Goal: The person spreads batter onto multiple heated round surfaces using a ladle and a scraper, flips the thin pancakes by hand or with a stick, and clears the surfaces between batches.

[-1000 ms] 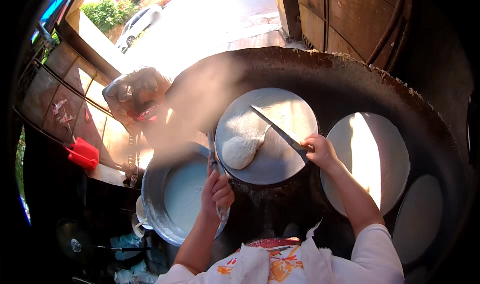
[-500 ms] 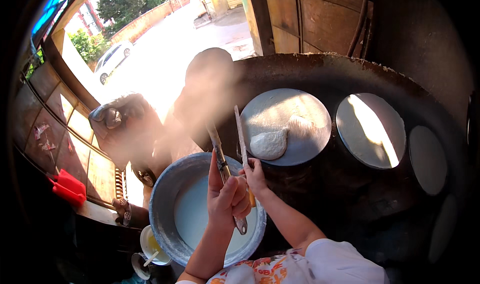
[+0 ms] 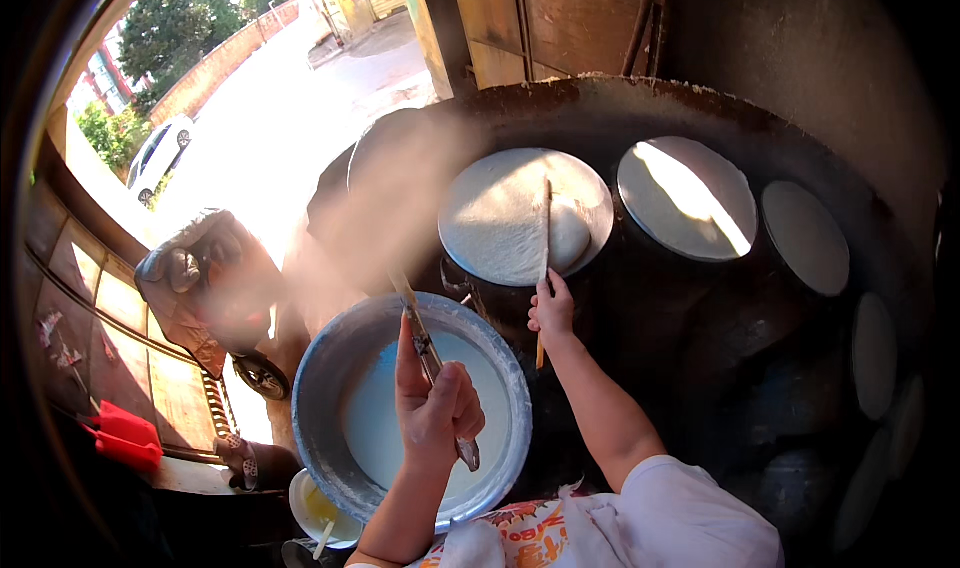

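My left hand (image 3: 437, 413) is closed around the metal handle of a long tool (image 3: 424, 346), held upright over the basin; a hazy blur hides its far end. My right hand (image 3: 552, 310) grips a thin, flat wooden stick (image 3: 546, 233). The stick lies across the round griddle (image 3: 447, 233), which carries a pale, spread layer of batter (image 3: 500, 213). Right of the stick, touching it, sits a thicker rounded mound of batter (image 3: 570, 236). Below my left hand stands a wide grey metal basin (image 3: 311, 398) holding whitish liquid (image 3: 385, 443).
More round griddles with pale sheets (image 3: 690, 193) curve away along the dark stove (image 3: 670, 348) on the right. Beside the basin's lower left is a small white tub (image 3: 310, 503). A red plastic object (image 3: 128, 436) and a covered wheeled vehicle (image 3: 210, 288) are at left.
My right hand has moved the stick right and forward across the griddle. Batter now covers the griddle's left part, and the mound sits farther right. My left hand still holds its tool over the basin.
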`<action>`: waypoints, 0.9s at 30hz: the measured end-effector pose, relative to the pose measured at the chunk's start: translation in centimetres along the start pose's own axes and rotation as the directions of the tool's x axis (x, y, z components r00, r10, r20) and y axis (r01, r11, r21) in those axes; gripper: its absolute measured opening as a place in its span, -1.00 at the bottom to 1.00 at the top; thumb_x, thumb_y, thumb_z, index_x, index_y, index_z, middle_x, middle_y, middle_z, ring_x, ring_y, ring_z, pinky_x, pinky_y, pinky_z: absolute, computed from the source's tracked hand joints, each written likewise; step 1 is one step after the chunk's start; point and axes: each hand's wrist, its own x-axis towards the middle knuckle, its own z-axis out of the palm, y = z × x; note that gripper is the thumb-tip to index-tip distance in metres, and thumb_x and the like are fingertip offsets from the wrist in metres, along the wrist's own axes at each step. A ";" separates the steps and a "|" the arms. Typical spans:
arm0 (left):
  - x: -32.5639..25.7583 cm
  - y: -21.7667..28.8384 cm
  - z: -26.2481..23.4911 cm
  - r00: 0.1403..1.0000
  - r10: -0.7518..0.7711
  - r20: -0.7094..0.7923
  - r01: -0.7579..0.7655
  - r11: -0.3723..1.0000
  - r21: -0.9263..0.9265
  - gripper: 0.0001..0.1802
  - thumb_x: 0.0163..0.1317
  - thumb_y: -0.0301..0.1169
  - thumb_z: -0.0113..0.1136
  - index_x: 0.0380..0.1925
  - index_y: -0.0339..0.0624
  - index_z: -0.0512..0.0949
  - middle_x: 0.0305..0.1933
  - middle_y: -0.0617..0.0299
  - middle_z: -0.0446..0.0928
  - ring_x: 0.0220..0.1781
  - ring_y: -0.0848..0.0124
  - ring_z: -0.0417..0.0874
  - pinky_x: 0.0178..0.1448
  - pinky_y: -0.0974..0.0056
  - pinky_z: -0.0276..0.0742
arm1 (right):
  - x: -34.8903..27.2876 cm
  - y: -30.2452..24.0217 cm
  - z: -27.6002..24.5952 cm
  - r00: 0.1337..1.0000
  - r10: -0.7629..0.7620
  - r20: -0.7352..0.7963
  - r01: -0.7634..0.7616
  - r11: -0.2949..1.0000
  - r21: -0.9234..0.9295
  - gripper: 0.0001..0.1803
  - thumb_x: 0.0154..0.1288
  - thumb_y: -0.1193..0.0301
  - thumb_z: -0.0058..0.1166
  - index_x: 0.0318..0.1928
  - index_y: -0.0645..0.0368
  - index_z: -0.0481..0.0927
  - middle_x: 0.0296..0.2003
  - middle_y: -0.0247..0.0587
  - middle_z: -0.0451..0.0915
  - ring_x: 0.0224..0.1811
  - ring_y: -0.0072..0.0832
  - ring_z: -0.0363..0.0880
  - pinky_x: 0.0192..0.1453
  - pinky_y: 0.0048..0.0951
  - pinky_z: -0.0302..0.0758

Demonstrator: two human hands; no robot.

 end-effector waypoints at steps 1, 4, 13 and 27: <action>0.0 0.6 -0.1 1.000 0.001 -0.022 0.000 1.000 0.027 -0.29 0.34 -0.52 -0.14 0.35 0.41 -0.11 -0.72 0.39 0.10 -0.81 0.66 0.04 -0.78 0.51 0.02 | -2.2 0.7 0.0 0.992 0.044 0.120 -0.026 0.990 -0.142 -0.62 0.39 0.33 -0.15 0.20 -0.07 0.31 -0.56 -0.41 0.27 -0.77 -0.72 0.10 -0.75 -0.64 0.10; 0.0 1.2 -0.5 0.998 0.066 -0.024 -0.064 0.993 0.104 -0.34 0.35 -0.48 -0.13 0.35 0.35 -0.06 -0.69 0.38 0.11 -0.82 0.67 0.04 -0.79 0.53 0.00 | -6.5 0.3 -4.5 0.927 0.297 0.230 -0.220 0.926 -0.307 -0.60 0.37 0.34 -0.11 0.20 -0.08 0.31 -0.57 -0.42 0.29 -0.74 -0.73 0.12 -0.74 -0.69 0.12; 5.5 -3.0 4.4 1.000 -0.001 -0.007 0.002 0.994 0.111 -0.34 0.33 -0.51 -0.13 0.35 0.33 -0.04 -0.72 0.39 0.09 -0.83 0.64 0.04 -0.79 0.51 0.00 | 3.6 -9.8 -12.6 0.924 0.329 0.195 -0.251 0.906 -0.340 -0.61 0.37 0.31 -0.11 0.20 -0.11 0.34 -0.55 -0.43 0.31 -0.70 -0.75 0.15 -0.70 -0.74 0.16; 15.2 -9.8 11.0 0.989 -0.133 -0.063 0.145 0.956 0.254 -0.32 0.32 -0.49 -0.09 0.37 0.20 -0.06 -0.70 0.35 0.15 -0.83 0.60 0.11 -0.79 0.45 0.04 | 12.1 -14.8 -12.8 0.912 0.000 0.410 0.301 0.680 -0.669 -0.68 0.30 0.31 -0.05 0.01 0.14 0.49 -0.60 -0.30 0.46 -0.63 -0.56 0.43 -0.54 -0.44 0.38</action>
